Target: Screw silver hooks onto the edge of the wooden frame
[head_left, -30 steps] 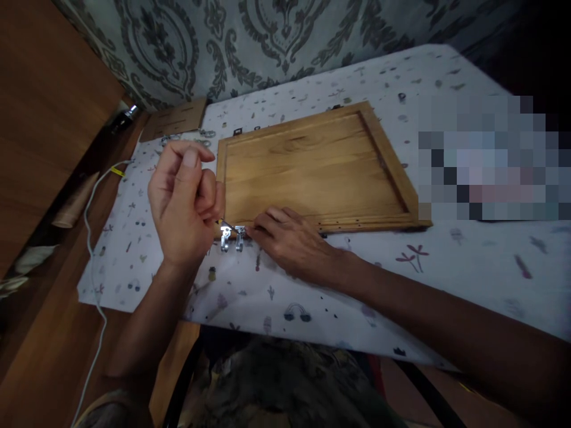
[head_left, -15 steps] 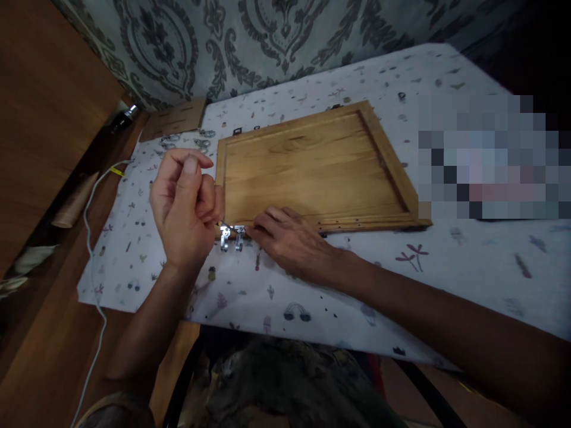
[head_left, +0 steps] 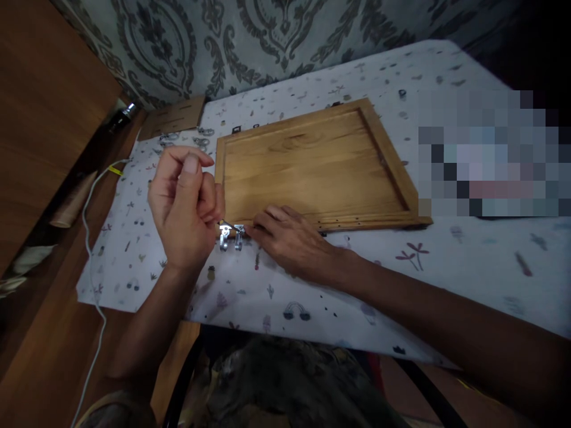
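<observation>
A wooden framed panel [head_left: 312,166] lies flat on a patterned white cloth [head_left: 446,273]. At its near left corner sits a small shiny metal bracket [head_left: 231,235]. My left hand [head_left: 185,205] hovers just left of that corner with fingers curled in a pinch; what it holds is hidden. My right hand [head_left: 289,238] rests palm down on the cloth along the panel's near edge, its fingertips touching the bracket and pressing it against the panel.
A white cable [head_left: 91,238] runs down the brown wooden floor on the left. A cardboard piece [head_left: 172,116] and small metal fittings [head_left: 200,137] lie behind the panel's left end. A patterned wall stands at the back. A blurred patch covers the right.
Almost nothing has moved. My left hand has shifted slightly at the panel's corner, and the view has drifted a little.
</observation>
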`<control>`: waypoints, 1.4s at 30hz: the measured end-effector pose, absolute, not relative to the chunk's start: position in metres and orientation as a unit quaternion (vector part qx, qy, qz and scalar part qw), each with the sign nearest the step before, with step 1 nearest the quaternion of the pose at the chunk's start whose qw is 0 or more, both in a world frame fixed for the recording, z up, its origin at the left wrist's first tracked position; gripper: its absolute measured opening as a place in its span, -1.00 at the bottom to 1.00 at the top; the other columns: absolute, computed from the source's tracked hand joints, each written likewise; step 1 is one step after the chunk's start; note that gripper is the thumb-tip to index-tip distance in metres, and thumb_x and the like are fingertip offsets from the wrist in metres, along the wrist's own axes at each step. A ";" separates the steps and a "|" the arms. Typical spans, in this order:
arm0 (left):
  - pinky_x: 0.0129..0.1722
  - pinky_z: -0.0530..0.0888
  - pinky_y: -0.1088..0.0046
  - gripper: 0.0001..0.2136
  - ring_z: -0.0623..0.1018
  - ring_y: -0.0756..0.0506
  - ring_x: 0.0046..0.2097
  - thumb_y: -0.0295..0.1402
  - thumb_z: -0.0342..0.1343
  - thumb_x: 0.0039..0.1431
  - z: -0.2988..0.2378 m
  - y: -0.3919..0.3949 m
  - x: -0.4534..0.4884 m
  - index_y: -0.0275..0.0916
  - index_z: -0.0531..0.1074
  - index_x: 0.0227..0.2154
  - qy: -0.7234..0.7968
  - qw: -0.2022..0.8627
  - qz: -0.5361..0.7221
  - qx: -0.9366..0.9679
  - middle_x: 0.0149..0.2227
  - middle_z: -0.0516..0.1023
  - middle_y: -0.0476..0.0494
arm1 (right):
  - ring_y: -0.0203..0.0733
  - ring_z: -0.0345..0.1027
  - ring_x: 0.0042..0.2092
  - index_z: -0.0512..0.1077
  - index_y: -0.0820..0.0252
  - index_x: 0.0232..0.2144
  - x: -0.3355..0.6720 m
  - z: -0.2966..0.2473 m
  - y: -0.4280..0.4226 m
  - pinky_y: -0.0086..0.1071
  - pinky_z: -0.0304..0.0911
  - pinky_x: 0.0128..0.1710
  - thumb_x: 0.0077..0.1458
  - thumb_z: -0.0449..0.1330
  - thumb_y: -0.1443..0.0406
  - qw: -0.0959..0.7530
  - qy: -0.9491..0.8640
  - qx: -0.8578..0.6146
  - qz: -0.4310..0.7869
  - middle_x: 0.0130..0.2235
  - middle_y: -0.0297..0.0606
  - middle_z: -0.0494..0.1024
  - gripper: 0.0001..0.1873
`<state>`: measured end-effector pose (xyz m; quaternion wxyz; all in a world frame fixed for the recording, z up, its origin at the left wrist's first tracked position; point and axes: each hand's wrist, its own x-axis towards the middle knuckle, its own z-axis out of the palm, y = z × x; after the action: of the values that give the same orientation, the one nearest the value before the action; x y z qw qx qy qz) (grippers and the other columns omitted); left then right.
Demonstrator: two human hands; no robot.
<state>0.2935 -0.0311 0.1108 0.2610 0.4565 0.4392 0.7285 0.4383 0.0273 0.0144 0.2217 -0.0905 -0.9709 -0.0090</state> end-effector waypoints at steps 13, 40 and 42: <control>-0.72 -0.01 0.57 -0.87 -0.07 0.13 -0.71 -0.30 0.32 0.19 0.112 -0.029 0.284 -0.19 0.50 -0.31 0.391 0.381 0.659 0.517 -0.72 -0.08 0.23 | -0.03 0.20 -0.11 0.52 0.38 -0.09 0.439 0.017 0.027 -0.23 0.09 -0.17 0.31 0.16 0.45 0.224 -0.971 -0.083 -0.006 -0.19 -0.07 0.52 -0.82; -0.73 -0.08 0.58 -0.78 -0.17 0.12 -0.68 -0.26 0.18 0.32 0.110 -0.018 0.284 -0.20 0.46 -0.45 0.426 0.344 0.712 0.439 -0.70 -0.15 0.23 | -0.03 0.24 -0.09 0.52 0.38 -0.05 0.438 0.016 0.029 -0.22 0.15 -0.15 0.33 0.13 0.45 0.229 -0.970 -0.083 0.007 -0.15 -0.04 0.54 -0.79; -0.73 -0.07 0.60 -0.79 -0.17 0.12 -0.68 -0.29 0.19 0.30 0.109 -0.018 0.282 -0.21 0.47 -0.45 0.415 0.351 0.712 0.445 -0.70 -0.15 0.23 | -0.03 0.24 -0.09 0.52 0.37 -0.05 0.439 0.015 0.029 -0.21 0.16 -0.14 0.34 0.13 0.44 0.230 -0.970 -0.083 0.006 -0.15 -0.06 0.55 -0.79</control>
<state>0.2819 -0.0181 0.1093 0.3510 0.4454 0.4148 0.7116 0.4386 0.0288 0.0150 0.2299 -0.0832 -0.9696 0.0061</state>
